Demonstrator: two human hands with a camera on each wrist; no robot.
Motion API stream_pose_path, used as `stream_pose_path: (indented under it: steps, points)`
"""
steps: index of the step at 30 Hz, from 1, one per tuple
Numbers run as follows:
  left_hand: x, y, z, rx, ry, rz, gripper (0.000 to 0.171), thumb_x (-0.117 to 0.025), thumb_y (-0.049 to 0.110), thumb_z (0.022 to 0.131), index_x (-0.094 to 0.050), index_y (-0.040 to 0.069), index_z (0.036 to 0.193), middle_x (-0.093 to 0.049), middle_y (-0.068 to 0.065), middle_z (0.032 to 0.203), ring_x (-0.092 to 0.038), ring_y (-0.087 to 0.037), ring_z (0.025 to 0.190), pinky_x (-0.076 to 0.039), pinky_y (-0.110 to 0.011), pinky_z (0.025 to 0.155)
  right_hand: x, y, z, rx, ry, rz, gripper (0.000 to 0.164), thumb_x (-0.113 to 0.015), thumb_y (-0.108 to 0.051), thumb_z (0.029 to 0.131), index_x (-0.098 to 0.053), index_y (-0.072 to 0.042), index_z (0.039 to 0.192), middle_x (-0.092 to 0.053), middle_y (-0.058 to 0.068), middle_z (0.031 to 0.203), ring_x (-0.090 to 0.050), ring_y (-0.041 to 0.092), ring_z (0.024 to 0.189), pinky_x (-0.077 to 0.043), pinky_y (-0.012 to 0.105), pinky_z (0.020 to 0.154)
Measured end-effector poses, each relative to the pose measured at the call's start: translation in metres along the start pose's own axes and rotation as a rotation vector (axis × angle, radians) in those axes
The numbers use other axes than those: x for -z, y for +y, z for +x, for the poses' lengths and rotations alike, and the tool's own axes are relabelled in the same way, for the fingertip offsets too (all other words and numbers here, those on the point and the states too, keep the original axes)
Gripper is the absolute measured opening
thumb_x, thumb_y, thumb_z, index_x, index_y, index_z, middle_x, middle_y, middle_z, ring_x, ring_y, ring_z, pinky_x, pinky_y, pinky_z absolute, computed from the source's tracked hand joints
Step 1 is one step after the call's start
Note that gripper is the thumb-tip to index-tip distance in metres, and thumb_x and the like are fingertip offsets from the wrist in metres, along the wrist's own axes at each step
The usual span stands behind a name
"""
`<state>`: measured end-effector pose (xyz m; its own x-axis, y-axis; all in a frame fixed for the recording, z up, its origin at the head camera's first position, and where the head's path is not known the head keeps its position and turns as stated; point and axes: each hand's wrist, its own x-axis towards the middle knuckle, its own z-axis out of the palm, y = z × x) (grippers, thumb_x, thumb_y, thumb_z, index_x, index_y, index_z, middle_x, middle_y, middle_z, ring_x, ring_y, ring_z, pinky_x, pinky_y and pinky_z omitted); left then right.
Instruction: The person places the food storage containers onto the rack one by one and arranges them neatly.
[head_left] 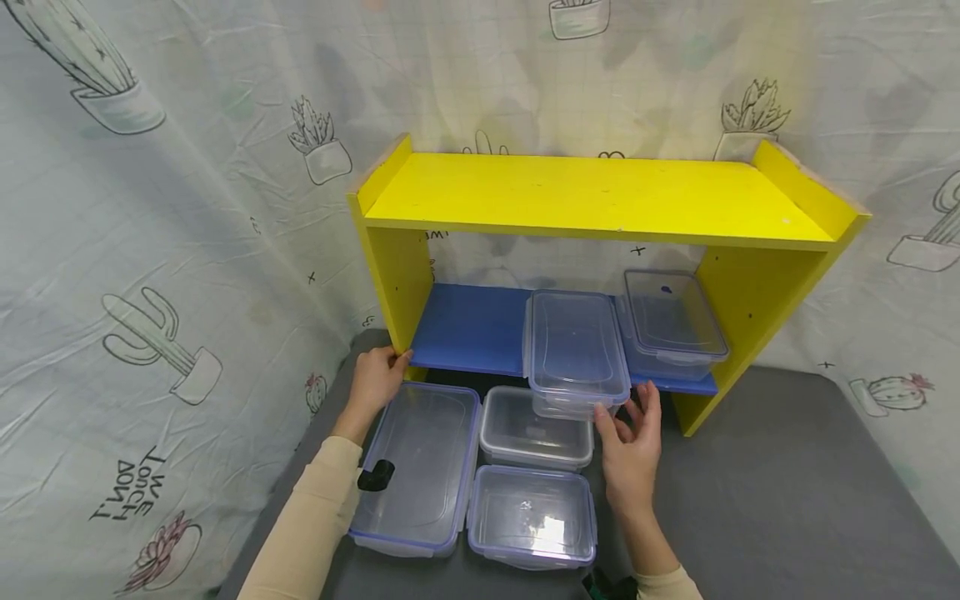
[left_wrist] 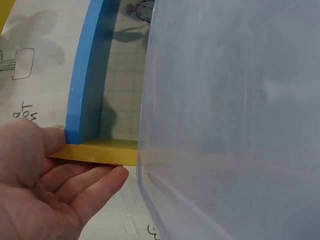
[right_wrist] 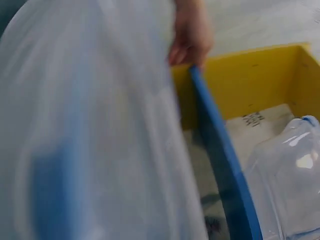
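Note:
My left hand [head_left: 377,382] grips the lower left front corner of the yellow shelf unit [head_left: 611,193], where its side panel meets the blue board [head_left: 472,325]. In the left wrist view, the thumb lies by the blue board's end [left_wrist: 82,110], with the fingers against the outside of the panel. A clear lidded food container [head_left: 577,342] sits on the blue board, its front end jutting past the edge. My right hand [head_left: 632,442] is at that container's front right corner, thumb touching its front and fingers by the board's edge. In the right wrist view this hand is hidden.
Another clear container [head_left: 675,312] stands on the board's right end. Below, on the grey surface [head_left: 787,475], are a large container [head_left: 420,467], a smaller one with a pale lid [head_left: 536,425] and a purple-rimmed one [head_left: 532,512]. A printed cloth [head_left: 225,250] hangs behind.

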<state>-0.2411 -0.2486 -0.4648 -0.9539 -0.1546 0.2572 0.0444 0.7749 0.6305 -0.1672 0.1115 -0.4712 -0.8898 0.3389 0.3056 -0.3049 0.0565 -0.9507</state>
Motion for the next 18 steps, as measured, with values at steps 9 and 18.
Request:
stream_pose_path:
  steps: [9,18]
  points:
    - [0.000,0.001,0.000,-0.005,-0.003,0.003,0.033,-0.058,0.026,0.099,-0.068,-0.002,0.085,-0.051,-0.006,0.054,-0.042,-0.015,0.042,-0.033,-0.027,0.041,-0.004,0.001,0.011,0.973,0.020,-0.455,0.028,-0.061,-0.026,0.097,-0.074,-0.004,0.108,-0.064,0.023,0.123,-0.053,0.049,0.120,-0.038,0.056,0.106]
    - [0.000,0.000,0.000,0.002,0.001,-0.002,0.033,-0.058,0.026,0.099,-0.068,-0.001,0.085,-0.052,-0.007,0.055,-0.042,-0.016,0.043,-0.033,-0.027,0.042,-0.008,-0.009,0.017,1.011,0.005,-0.562,0.020,-0.062,-0.023,0.096,-0.078,-0.011,0.100,-0.072,0.017,0.108,-0.063,0.043,0.108,-0.045,0.062,0.086]
